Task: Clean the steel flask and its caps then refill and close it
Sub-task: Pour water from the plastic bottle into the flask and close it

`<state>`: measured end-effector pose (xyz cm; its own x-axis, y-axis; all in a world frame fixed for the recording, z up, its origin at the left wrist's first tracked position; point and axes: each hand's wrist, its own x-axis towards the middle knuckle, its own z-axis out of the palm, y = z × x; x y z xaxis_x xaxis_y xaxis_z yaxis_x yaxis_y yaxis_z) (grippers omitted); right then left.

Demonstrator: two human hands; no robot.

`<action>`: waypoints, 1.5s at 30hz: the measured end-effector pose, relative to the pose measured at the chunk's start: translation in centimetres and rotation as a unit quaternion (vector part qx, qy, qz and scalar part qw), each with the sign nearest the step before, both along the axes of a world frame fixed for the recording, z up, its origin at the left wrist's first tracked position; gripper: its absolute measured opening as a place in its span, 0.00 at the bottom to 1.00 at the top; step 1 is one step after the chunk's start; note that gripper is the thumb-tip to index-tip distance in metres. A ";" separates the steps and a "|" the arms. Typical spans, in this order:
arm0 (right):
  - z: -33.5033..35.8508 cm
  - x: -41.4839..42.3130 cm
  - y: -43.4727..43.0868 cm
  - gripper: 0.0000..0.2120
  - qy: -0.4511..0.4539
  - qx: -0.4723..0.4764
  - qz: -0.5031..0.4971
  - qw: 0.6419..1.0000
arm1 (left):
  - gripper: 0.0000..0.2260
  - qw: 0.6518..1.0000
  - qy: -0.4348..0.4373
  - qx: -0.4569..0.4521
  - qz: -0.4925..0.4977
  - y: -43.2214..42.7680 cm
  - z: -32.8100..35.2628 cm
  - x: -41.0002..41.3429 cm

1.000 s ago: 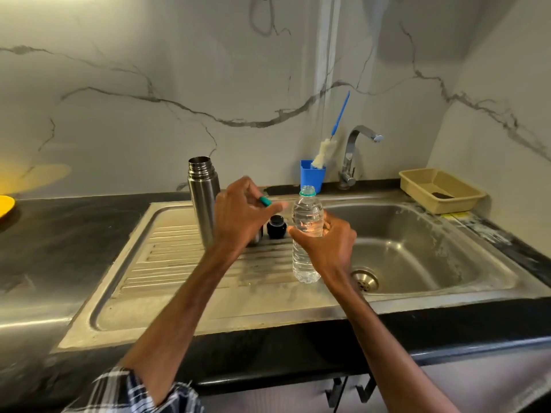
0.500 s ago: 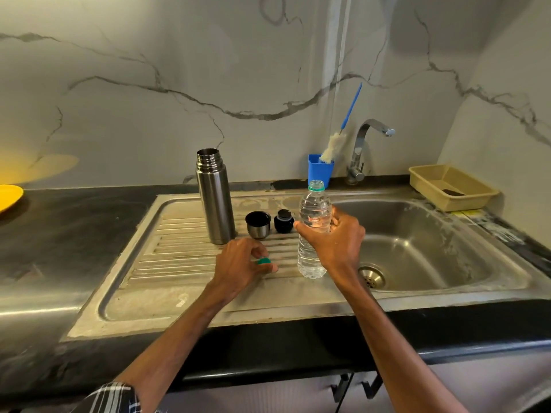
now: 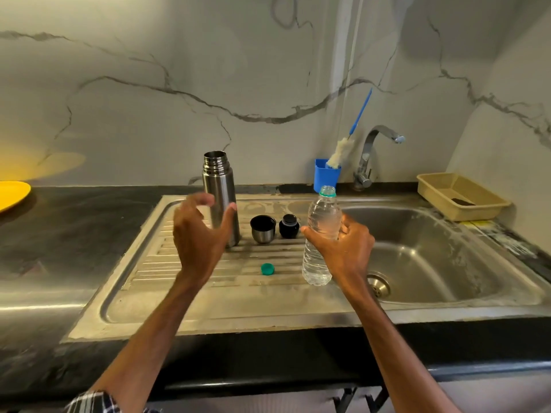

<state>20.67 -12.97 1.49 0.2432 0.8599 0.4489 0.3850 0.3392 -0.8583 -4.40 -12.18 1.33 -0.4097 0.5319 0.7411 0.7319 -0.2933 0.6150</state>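
The steel flask [image 3: 220,186] stands upright and uncapped on the sink's ribbed drainboard [image 3: 155,293]. My left hand [image 3: 199,236] is spread open just in front of the flask, thumb near its side, holding nothing. To the flask's right sit the steel cup cap [image 3: 262,229], mouth up, and the black inner stopper [image 3: 289,226]. My right hand [image 3: 343,248] grips a clear plastic water bottle [image 3: 320,234], uncapped and tilted slightly, over the drainboard's right end. Its green cap [image 3: 267,269] lies loose on the drainboard.
The sink basin [image 3: 432,263] with its drain lies to the right, below the tap [image 3: 372,153]. A blue holder [image 3: 326,174] with a bottle brush stands behind. A beige tray [image 3: 459,195] sits at the far right, a yellow plate [image 3: 12,193] on the black counter at far left.
My left hand set the green cap down on the drainboard, let go and rose towards the flask with its fingers spread. My right hand kept hold of the water bottle.
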 end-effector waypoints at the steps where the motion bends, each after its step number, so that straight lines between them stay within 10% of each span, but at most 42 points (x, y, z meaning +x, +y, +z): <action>1: 0.0 0.0 0.1 0.16 0.003 -0.001 0.001 1.000 | 0.23 1.000 -0.021 0.007 0.005 0.9 0.9 -0.8; 7: 0.0 0.1 0.8 0.17 -0.004 -0.010 0.005 1.000 | 0.52 0.973 -0.071 -0.198 -0.095 6.3 3.6 -2.8; 14: 1.0 0.5 1.3 0.14 -0.024 -0.002 0.013 1.000 | 0.37 0.985 -0.050 -0.150 -0.070 7.8 3.1 -2.8; 28: 4.1 1.0 2.6 0.18 -0.078 0.004 0.055 0.995 | 0.41 0.975 0.071 -0.138 -0.161 4.2 4.2 0.5; 45: 9.8 -0.2 7.2 0.32 -0.390 0.051 0.081 0.916 | 0.42 0.947 0.136 -0.161 -0.242 6.3 4.5 -0.2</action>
